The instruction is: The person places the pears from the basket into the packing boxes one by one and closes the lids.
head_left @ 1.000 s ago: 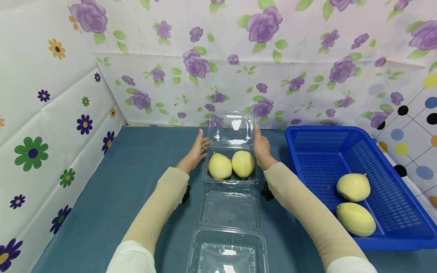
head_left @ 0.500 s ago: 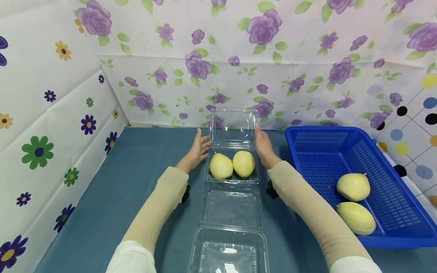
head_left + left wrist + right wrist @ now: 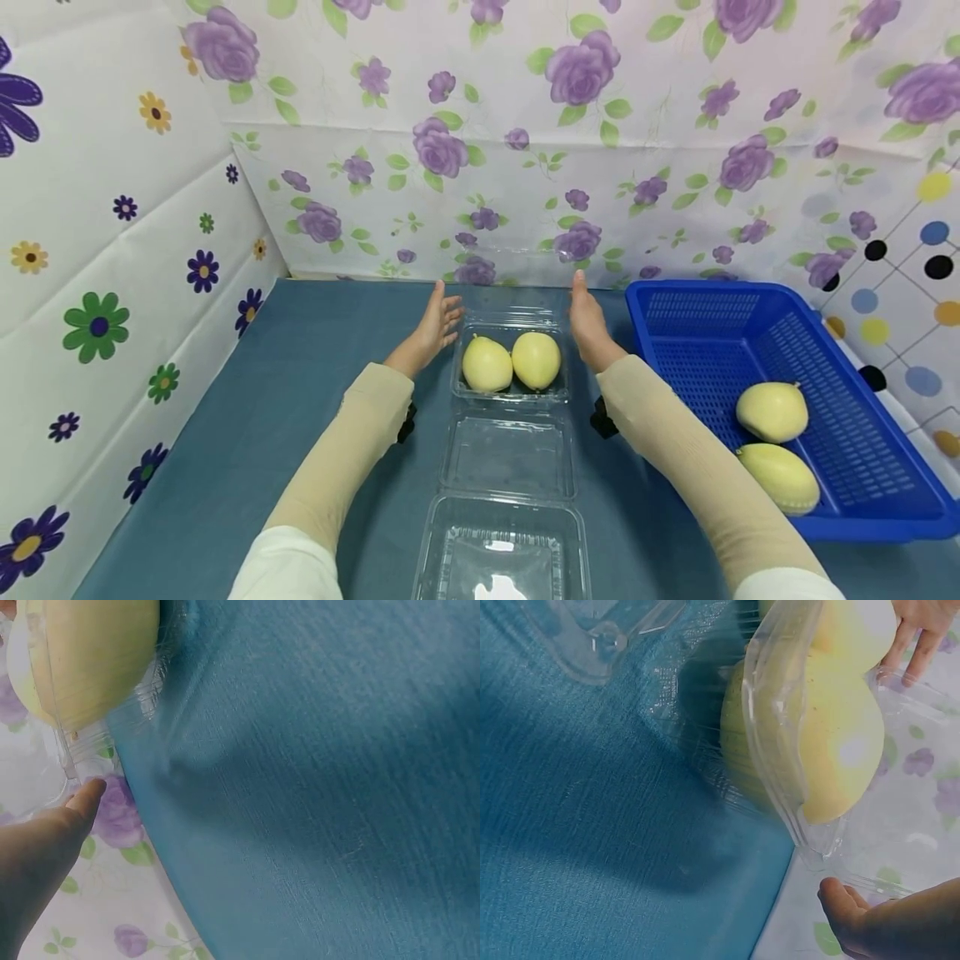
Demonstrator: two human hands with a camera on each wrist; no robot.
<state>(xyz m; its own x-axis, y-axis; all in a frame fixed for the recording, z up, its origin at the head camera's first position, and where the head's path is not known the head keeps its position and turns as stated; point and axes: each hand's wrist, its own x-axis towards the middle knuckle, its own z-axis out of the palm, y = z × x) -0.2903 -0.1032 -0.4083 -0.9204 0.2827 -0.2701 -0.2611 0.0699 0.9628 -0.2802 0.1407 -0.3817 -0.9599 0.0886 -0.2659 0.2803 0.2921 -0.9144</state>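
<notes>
Two pale yellow pears sit side by side in a clear plastic clamshell box, whose transparent lid stands raised at the back. To the left of that lid is my left hand, fingers extended and spread. My right hand stands on the other side with straight fingers, a small gap showing between it and the box. In the right wrist view, fingertips come close to the lid's corner; contact is hard to tell. The left wrist view shows a fingertip beside the lid's edge.
A second clear clamshell box lies opened nearer the front, with its lid flat behind it. On the right, a blue plastic basket holds two more pears. Flowered sheeting rises behind the blue-grey table.
My right hand has shifted slightly right, away from the lid. The lid's bright reflections have faded as its tilt changed. My left hand stays almost where it was.
</notes>
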